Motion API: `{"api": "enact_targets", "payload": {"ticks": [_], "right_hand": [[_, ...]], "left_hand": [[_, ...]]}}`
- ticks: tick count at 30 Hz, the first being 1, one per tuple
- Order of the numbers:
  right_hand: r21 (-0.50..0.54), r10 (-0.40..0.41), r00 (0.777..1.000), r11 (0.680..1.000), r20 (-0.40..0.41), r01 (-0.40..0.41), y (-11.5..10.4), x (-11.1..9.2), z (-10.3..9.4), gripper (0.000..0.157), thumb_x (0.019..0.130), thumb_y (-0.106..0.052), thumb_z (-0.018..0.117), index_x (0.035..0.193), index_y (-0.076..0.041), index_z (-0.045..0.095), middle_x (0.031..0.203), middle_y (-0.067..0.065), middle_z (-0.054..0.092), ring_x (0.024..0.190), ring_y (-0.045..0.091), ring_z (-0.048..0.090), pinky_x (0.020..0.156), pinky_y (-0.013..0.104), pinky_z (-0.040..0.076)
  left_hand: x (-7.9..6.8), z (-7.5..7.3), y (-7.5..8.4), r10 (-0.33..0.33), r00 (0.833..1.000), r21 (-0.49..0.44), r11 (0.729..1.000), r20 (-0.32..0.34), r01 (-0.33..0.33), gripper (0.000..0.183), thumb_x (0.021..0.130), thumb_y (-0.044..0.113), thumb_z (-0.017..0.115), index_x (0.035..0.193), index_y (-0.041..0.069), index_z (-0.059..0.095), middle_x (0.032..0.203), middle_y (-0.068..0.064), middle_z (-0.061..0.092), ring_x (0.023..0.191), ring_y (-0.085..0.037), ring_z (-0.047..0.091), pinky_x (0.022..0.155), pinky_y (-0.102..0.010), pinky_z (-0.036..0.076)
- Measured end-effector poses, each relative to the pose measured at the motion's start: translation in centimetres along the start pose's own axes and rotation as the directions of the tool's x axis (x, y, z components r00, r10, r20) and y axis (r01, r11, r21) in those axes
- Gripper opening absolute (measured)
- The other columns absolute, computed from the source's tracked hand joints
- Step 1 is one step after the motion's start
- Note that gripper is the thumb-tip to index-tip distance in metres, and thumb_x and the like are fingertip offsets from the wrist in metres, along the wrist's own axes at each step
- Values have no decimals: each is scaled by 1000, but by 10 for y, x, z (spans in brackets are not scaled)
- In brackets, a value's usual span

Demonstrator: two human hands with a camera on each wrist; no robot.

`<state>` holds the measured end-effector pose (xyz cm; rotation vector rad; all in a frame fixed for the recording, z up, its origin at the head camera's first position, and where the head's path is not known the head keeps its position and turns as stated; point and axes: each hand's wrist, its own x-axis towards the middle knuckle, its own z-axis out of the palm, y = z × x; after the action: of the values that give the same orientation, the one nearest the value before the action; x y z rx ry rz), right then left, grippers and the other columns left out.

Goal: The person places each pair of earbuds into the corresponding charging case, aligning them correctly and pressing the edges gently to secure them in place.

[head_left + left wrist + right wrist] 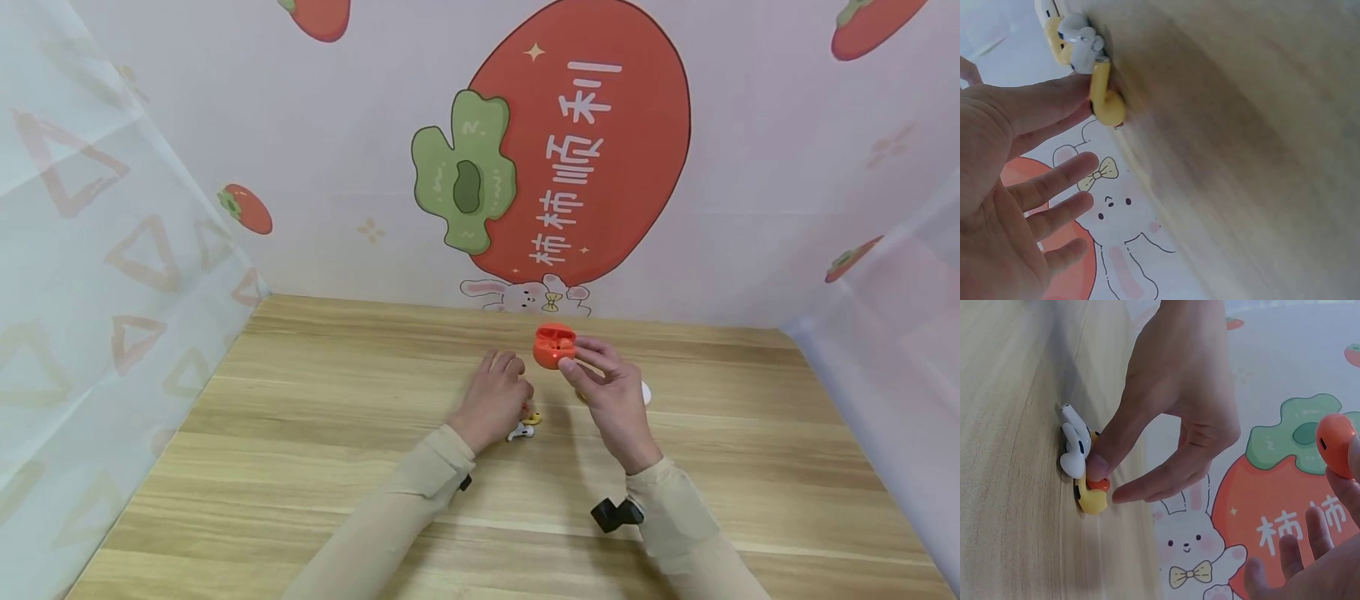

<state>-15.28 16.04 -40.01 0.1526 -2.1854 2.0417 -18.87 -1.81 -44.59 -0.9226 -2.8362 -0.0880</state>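
My left hand [491, 400] is low over a small cluster of earbuds on the table. In the right wrist view its thumb and index finger close round an orange earbud [1099, 484]. A yellow earbud [1092, 501] and white earbuds [1074, 450] lie against it; the left wrist view shows a yellow earbud [1109, 106] by the fingertips. My right hand [617, 404] holds an orange earbud case [553, 348] up off the table, its lid raised. An orange earbud appears to sit inside. The case's outside [1335, 445] shows at the right wrist view's edge.
Behind my right hand, a white rounded object [646, 393] and a bit of something yellow [581, 397] show on the wooden table [300, 467]. A printed cloth backdrop [337, 250] stands at the table's back edge, with cloth walls at both sides.
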Motion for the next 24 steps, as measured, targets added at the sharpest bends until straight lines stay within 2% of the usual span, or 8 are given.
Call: {"api": "enact_targets", "payload": {"ticks": [7,12,15,19,24], "right_hand": [[-2,-7,1000,1000,0,7,0,0,1,35,96,-11,72,125,9,67,132,9,55,126,22,53,91,24,53],[-1,10,1000,1000,-1,-10,0,0,1,36,95,-12,72,125,8,67,132,8,55,125,26,55,91,24,54],[-4,18,1000,1000,-1,-18,0,0,2,37,96,-13,72,126,7,67,132,8,55,123,31,57,90,25,54],[-4,21,1000,1000,-1,-21,0,0,1,38,96,-13,72,126,7,67,132,8,55,121,37,59,88,25,55],[-2,20,1000,1000,1,-20,0,-1,1,37,96,-13,72,127,7,67,132,8,54,121,38,59,88,25,55]], "left_hand": [[0,4,0,-8,1000,-22,1000,-10,7,5,86,17,77,82,20,76,105,-1,62,122,-24,51,118,-53,28],[0,3,0,-24,1000,-48,999,14,24,7,85,14,75,81,20,74,105,-1,61,120,-25,51,117,-55,27],[0,0,0,-39,999,-69,997,35,41,3,90,19,75,88,19,77,110,-3,63,123,-27,50,117,-55,27],[1,-3,0,-61,997,-106,992,54,67,10,93,27,75,99,20,78,118,-3,64,126,-27,48,117,-54,26],[1,-9,-3,-76,997,-154,985,18,78,10,91,29,77,96,20,78,116,-1,65,124,-26,50,115,-53,30]]}}
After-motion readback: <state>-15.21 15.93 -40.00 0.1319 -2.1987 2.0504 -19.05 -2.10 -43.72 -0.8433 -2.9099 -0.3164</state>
